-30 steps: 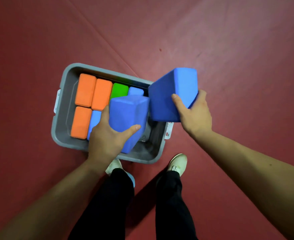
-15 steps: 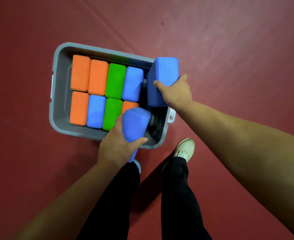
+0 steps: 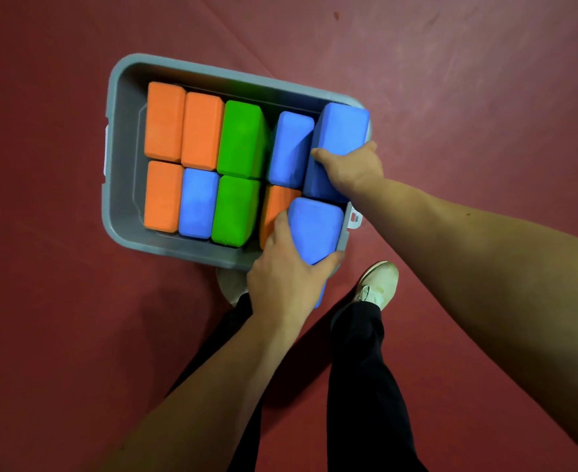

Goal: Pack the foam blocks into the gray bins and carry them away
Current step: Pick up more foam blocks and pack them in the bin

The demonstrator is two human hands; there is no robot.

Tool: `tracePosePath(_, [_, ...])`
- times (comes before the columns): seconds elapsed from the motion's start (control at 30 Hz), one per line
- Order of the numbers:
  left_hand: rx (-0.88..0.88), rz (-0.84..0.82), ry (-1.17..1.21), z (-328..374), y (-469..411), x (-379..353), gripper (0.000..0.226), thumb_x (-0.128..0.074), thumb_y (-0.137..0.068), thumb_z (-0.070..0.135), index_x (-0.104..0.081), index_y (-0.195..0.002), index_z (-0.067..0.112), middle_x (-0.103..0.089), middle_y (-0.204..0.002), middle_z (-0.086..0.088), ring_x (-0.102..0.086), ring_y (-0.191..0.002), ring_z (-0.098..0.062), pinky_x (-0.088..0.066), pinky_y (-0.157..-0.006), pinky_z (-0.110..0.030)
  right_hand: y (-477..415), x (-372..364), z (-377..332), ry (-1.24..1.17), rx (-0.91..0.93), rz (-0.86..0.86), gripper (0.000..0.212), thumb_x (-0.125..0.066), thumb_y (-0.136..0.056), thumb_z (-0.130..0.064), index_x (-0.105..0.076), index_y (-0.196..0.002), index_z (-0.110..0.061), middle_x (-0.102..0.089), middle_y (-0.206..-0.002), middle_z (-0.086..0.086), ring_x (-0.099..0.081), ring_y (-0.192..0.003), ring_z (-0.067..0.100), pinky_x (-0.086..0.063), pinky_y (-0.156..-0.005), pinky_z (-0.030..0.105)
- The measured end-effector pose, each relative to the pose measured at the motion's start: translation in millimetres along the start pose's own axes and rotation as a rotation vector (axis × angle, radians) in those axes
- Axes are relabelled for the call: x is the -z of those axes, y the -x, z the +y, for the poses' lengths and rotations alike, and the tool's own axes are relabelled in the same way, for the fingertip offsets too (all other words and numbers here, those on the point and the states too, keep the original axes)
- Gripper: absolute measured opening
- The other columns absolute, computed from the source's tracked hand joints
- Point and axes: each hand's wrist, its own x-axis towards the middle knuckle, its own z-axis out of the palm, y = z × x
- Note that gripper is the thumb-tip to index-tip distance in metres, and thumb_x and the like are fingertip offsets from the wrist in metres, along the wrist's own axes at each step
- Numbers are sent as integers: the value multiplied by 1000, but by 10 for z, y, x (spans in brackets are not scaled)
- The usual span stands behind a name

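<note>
Looking down from head height at a gray bin [image 3: 119, 165] on a red floor [image 3: 451, 97]. Foam blocks stand packed inside it in two rows: orange blocks [image 3: 165, 120] at the left end, then green blocks [image 3: 241, 137] and a small blue block [image 3: 197, 202]. At the bin's right end, the left hand [image 3: 280, 284] grips the near blue block [image 3: 315, 229] between thumb and curled fingers, in the near corner beside a half-hidden orange block [image 3: 275, 206]. The right hand [image 3: 352, 168] clasps the far blue block [image 3: 340, 141] in the far corner, where it touches another blue block [image 3: 289, 148] and sits higher than its neighbours. Black trousers [image 3: 362, 386] and a pale shoe [image 3: 378, 281] show below.
</note>
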Motion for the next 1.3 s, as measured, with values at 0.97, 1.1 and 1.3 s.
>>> tracePosePath(0.97, [17, -8, -18, -316, -647, -608, 102, -78, -64, 67, -33, -143, 22, -60, -126, -5, -59, -112, -32, -47, -83, -41, -323, -275, 68, 118, 46, -49, 91, -76, -75, -58, -33, -135, -5, -53, -118, 9, -55, -97, 28, -48, -80, 40])
tracePosePath(1.1, [-5, -19, -62, -445, -794, -889, 103, -78, -64, 67, -33, -142, 17, -58, -128, -7, -60, -112, -33, -47, -83, -42, -505, -416, 245, 165, 97, -32, 87, -75, -76, -58, -35, -134, -6, -55, -131, 10, -58, -113, 30, -45, -82, 36])
tracePosePath(1.3, [10, -30, -127, -467, -977, -1189, 103, -77, -68, 66, -30, -142, 12, -55, -131, -10, -60, -112, -34, -47, -81, -41, -740, -597, 341, 188, 91, -56, 83, -69, -85, -54, -29, -138, -3, -51, -136, 12, -56, -117, 29, -41, -81, 33])
